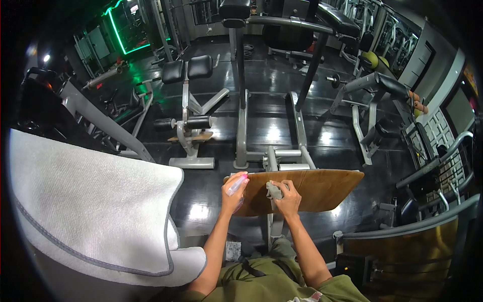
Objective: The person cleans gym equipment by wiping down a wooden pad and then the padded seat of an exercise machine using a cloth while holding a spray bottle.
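My left hand is closed around a small clear spray bottle with a pink top, at the left end of a brown wooden board. My right hand grips a bunched grey cloth against the board, left of its middle. The board is a wide plate fixed to a grey metal gym machine frame. Part of the bottle is hidden behind my left fingers.
A white towel with grey edging hangs close on the left, beside my left forearm. Ahead left stands a padded bench; a grey-framed machine is at right. A curved grey rail runs near my right side. The dark floor reflects lights.
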`<act>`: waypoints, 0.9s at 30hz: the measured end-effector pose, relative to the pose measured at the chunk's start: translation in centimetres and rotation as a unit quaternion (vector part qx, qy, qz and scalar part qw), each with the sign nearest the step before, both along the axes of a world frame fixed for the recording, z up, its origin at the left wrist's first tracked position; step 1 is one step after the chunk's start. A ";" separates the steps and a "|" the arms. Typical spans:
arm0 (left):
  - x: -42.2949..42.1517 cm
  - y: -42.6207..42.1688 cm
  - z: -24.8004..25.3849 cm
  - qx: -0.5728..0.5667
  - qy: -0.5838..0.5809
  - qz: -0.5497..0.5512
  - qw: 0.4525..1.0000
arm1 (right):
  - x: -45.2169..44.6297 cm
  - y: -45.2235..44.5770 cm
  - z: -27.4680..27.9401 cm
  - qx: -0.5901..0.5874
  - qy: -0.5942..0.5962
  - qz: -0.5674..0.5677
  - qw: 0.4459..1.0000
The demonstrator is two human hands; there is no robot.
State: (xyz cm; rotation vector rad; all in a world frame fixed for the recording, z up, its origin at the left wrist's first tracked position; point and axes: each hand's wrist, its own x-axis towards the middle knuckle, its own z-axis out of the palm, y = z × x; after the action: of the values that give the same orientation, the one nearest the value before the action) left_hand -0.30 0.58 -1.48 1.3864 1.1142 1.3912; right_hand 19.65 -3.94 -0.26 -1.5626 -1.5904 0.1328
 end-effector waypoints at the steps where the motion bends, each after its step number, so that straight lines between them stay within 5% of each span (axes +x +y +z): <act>1: 0.1 -0.1 0.1 -0.004 -0.004 0.005 1.000 | 0.2 0.0 0.4 -0.003 -0.005 0.003 1.000; 6: 0.4 -0.5 1.1 -0.023 -0.023 0.014 0.999 | 0.6 1.3 3.8 0.034 0.020 -0.047 0.998; 14: 0.2 -0.9 1.6 -0.054 -0.024 -0.002 0.998 | 2.1 -0.8 -0.6 -0.044 -0.022 -0.009 0.999; 23: 1.2 -1.1 1.7 -0.048 -0.035 0.028 0.998 | 2.4 0.6 1.8 0.031 0.024 -0.053 0.998; 27: 2.2 -1.1 1.9 -0.029 -0.019 0.029 0.999 | 3.0 -1.0 0.1 -0.065 -0.024 -0.021 0.997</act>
State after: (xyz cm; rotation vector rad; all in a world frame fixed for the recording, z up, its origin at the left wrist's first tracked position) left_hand 1.85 -0.49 0.38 1.2905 1.1707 1.4095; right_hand 22.66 -4.96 -0.19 -1.7099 -1.6112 0.1797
